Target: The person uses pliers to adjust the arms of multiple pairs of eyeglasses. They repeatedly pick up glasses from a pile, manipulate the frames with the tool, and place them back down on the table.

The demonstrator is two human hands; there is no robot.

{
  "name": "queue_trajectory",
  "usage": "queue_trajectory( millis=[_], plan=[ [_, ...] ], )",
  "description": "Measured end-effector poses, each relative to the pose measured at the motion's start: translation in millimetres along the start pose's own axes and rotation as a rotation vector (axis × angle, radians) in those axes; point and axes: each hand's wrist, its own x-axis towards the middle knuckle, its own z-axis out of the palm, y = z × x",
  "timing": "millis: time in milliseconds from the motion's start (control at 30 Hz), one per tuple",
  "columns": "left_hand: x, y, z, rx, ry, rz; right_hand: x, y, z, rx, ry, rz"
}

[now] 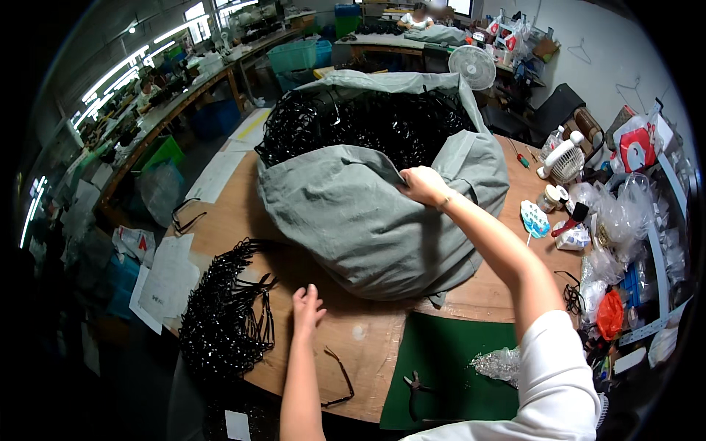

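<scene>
Right grip (424, 185) on sack (353, 213) (rim (366, 151), apparently)

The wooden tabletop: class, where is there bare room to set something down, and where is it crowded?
Bare wood shows on the tabletop between the grey sack, papers and black strand heap; another patch lies between left hand and green mat. The mat is bare between pliers and clear bag. The right side is crowded: white fan, jars, plastic bags.

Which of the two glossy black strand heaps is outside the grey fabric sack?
The crescent-shaped heap left of the left hand, on the brown wooden tabletop; the other heap is in the sack that the right hand grips.
</scene>
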Motion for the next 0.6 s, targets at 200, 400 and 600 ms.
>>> queue_trajectory(
  millis=[200, 400, 600],
  plan=[
    [91, 43, -47, -0.284, 0.001, -0.097, -179, -55, -29, -0.133, -0.758, -0.59],
    [142, 94, 25, -0.415, -0.19, 0.147, -270, 29, 40, 0.491, -0.416, -0.027],
    [174, 67, 4, -0.304, -0.033, 0.205, -202, 30, 45, 0.213, 0.324, 0.066]
  ],
)
